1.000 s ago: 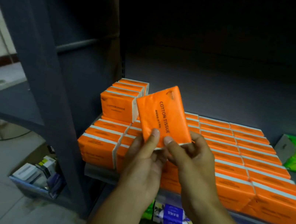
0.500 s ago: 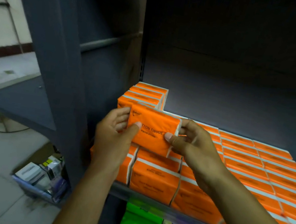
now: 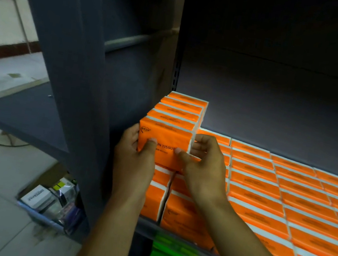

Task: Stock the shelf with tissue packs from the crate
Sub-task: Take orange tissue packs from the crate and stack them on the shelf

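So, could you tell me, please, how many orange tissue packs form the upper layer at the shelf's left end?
5. The left hand and right hand grip the front pack; a row of four packs stands behind it, toward the back wall. Others may be hidden.

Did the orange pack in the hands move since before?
Yes. The held pack went left and back: it was tilted beside the raised row, and now sits level against that row's front end.

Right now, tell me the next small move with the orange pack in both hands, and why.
Probably press the orange pack back flush against the upper row and let go. The left hand and right hand grip its ends, and it already stands upright at that row's front, over the bottom layer.
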A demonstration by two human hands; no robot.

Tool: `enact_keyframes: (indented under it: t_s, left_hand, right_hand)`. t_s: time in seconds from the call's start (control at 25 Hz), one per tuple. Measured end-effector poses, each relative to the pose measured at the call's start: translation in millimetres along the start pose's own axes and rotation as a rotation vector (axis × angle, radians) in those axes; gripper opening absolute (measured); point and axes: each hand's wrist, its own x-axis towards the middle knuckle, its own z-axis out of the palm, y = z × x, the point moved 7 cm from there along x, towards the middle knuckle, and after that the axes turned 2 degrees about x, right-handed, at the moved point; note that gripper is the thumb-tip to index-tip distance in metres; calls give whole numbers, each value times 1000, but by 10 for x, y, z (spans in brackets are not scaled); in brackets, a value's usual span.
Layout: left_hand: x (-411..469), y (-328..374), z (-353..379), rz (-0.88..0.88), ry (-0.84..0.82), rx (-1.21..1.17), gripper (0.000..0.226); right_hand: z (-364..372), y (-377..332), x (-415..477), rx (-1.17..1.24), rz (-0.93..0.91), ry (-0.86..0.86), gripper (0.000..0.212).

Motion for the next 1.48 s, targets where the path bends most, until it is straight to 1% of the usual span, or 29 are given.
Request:
enact_keyframes:
  t_s: [0.12,0.28,0.4,0.52,0.68,0.84,1.0,1.16,1.28,1.4,1.48]
  left_hand:
    - [42,-46,5,-20,-37,31,32]
    - [55,-73,17,12,-117,92,41]
    - [25,-69,66,33,-158,169,57]
    - [11,-132,88,22,-147,198,70]
    - [-21,-140,41,22,-103,219,79]
    - [-74,-30,27,36,-81,224,81]
    - [-252,125,8,78,-70,263,85]
    - [-475,295,-72,173,-60,309,66]
    - [-854,454,-116,275,-57,311,57]
    - [-1372,588,-65,398,-108,265,28]
    - [-1675,595,44,438,-201,225,21]
  right_hand:
    - [20,61,-4,-24,8,2,29]
    - [48,70,-3,-51,1,17,29]
    - [55,84,-26,-69,16,39,32]
    - [19,45,-51,-136,-3,42,43]
    - [-39,-72,-89,-170,-30,35,59]
    - [-92,-177,-128,-208,-78,47,66]
    - [-254,-288,-221,-230,-102,70,65]
    - [-577,-397,-510,-233,-160,55,62]
    - [-892,-415,-785,-222,-181,69,60]
    - [-1296,-385,-1134,-203,-238,123,41]
    - [-1589,-318,-1379,-207,-257,149,27]
